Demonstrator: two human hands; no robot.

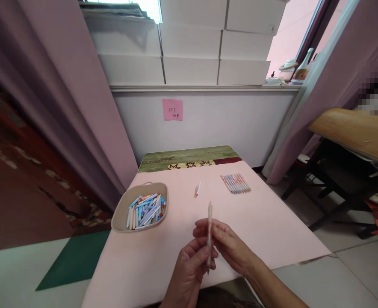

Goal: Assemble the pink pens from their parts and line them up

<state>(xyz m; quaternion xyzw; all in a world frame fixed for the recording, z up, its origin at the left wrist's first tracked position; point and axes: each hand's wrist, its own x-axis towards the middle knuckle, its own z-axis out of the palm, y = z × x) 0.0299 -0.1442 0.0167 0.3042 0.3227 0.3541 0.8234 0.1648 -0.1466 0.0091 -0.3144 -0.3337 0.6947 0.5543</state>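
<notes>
A slim pale pen [210, 226] stands nearly upright between my hands, its pointed tip toward me. My left hand [192, 261] pinches the lower part of the pen between thumb and fingers. Higher up, the fingers of my right hand [229, 239] close around its middle. Beyond the hands, a cap-like orange piece [196, 191] and a thin white stick [199, 188] lie on the pink sheet [182, 239]. A neat row of assembled pens [235, 183] rests at the right.
A beige basket [120, 214] of blue, purple and peach pen parts [149, 211] stands at the left. Green wood-patterned tabletop [153, 160] shows past the sheet. A pink note [172, 110] is on the wall. To the right stands a wooden table [352, 130], with a person partly visible behind.
</notes>
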